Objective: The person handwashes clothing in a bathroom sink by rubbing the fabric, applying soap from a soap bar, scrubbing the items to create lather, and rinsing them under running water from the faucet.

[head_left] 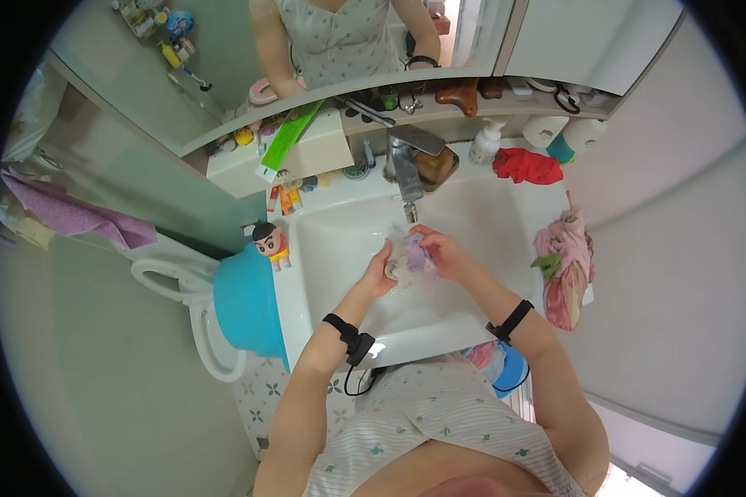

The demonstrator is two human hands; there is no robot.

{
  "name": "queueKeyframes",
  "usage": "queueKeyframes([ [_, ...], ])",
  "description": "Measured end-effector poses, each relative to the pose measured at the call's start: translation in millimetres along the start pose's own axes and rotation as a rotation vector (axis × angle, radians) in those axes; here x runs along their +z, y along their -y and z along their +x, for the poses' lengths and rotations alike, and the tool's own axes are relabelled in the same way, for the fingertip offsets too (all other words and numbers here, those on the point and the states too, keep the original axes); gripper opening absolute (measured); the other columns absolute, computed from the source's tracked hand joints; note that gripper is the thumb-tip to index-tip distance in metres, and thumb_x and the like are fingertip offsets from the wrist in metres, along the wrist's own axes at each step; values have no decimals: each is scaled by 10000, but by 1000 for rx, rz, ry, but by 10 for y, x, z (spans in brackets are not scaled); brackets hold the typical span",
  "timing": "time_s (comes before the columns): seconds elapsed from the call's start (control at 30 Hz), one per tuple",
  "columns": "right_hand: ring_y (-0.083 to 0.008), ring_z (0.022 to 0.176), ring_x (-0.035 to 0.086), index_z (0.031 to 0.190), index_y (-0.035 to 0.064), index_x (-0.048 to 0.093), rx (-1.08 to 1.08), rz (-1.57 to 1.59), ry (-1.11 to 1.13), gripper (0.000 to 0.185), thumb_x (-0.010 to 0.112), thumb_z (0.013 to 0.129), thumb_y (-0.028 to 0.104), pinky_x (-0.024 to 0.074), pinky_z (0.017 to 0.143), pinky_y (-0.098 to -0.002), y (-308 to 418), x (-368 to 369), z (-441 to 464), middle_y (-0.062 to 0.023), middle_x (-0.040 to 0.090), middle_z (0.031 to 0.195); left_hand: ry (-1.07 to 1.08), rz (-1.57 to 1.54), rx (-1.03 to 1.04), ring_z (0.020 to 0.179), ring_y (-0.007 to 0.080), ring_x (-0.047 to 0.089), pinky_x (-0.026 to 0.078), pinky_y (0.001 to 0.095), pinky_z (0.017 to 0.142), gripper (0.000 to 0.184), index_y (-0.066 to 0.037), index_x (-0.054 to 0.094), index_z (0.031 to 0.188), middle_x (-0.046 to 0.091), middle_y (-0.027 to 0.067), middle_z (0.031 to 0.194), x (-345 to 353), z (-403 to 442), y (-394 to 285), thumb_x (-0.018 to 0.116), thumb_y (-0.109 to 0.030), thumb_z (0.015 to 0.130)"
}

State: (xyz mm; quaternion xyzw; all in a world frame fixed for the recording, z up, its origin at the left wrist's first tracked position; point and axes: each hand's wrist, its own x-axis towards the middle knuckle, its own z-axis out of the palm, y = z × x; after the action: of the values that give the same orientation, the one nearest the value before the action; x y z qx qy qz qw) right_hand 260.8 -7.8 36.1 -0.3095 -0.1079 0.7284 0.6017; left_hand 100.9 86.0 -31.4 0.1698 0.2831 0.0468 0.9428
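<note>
A small wet bundle of white and pale purple cloth [417, 253] is bunched up between my two hands, over the white sink basin [331, 248]. My left hand [380, 269] closes on the whitish side of the cloth. On the purple side, my right hand [442, 252] pinches it with bent fingers. The silver faucet [404, 170] stands just beyond the hands, its spout end close to the cloth. What kind of cloth item it is cannot be made out.
Red cloth [529, 166] and a pink cloth pile [567, 261] lie on the sink's right rim. A pump bottle [486, 142] and soap dish [436, 169] stand behind. A cartoon figure [272, 246] is on the left rim, beside a blue tub [244, 302].
</note>
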Motion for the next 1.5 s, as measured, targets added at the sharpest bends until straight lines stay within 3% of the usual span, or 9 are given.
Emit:
queueKeyframes([
  [0.17,-218,848,548,961,102,604,-611,-1718,-154,265,588,696,99,435,777,-335,-232,-120,63,-65,565,910,36,-37,54,1049,237,536,424,391,923,572,-64,412,1242,545,84,1125,447,-125,46,432,-509,883],
  [0.27,-267,913,527,929,101,622,-930,-2005,-201,280,637,650,102,412,825,-363,12,-39,-65,-84,557,950,14,49,111,1016,243,555,440,385,912,508,-63,436,1211,569,86,1059,337,48,122,464,-455,889],
  [0.37,-302,1059,456,1045,92,567,-740,-1553,-652,461,699,608,152,373,890,-412,512,-320,216,-108,499,1111,10,19,153,984,251,573,459,372,893,436,-58,457,1168,578,95,1041,259,-40,104,482,-399,897],
  [0.5,-298,1118,438,1154,69,475,-1014,-1857,-929,620,742,618,233,358,938,-387,1090,-19,638,-158,488,1149,8,-113,178,991,253,577,479,367,864,349,-56,477,1103,574,110,1078,263,-228,101,492,-343,904],
  [0.6,-282,1088,479,1187,73,461,-431,-2174,-941,652,746,642,287,383,933,-373,1270,-167,1043,-165,513,1119,3,-118,225,1028,250,565,479,359,865,320,-55,484,1088,570,122,1104,213,-310,105,499,-315,903],
  [0.9,-153,933,578,1240,99,451,-492,-493,-474,544,684,764,221,477,768,-304,1426,-413,533,-68,562,1094,132,-386,395,1162,303,455,416,400,948,411,-59,426,1193,486,165,1218,259,-484,120,437,-359,913],
  [1.03,-136,873,579,1220,138,484,-408,-725,-399,475,664,794,244,479,727,-280,671,-239,-161,-50,571,1014,143,-296,483,1202,297,412,357,422,995,464,-56,395,1254,457,140,1260,353,-337,177,364,-389,932],
  [1.13,-318,944,496,1116,166,541,-711,-1621,-401,450,692,701,253,401,863,-415,-306,281,-193,-132,561,996,-36,-330,427,1150,256,463,363,401,985,440,-36,398,1245,483,111,1239,405,-134,296,354,-356,945],
  [1.5,-401,938,412,1119,214,531,-708,-1523,-585,456,683,694,281,355,855,-462,-672,407,117,-228,433,1001,50,-344,435,1138,212,466,377,366,964,324,-92,431,1202,504,63,1185,292,-381,345,396,-264,930],
])
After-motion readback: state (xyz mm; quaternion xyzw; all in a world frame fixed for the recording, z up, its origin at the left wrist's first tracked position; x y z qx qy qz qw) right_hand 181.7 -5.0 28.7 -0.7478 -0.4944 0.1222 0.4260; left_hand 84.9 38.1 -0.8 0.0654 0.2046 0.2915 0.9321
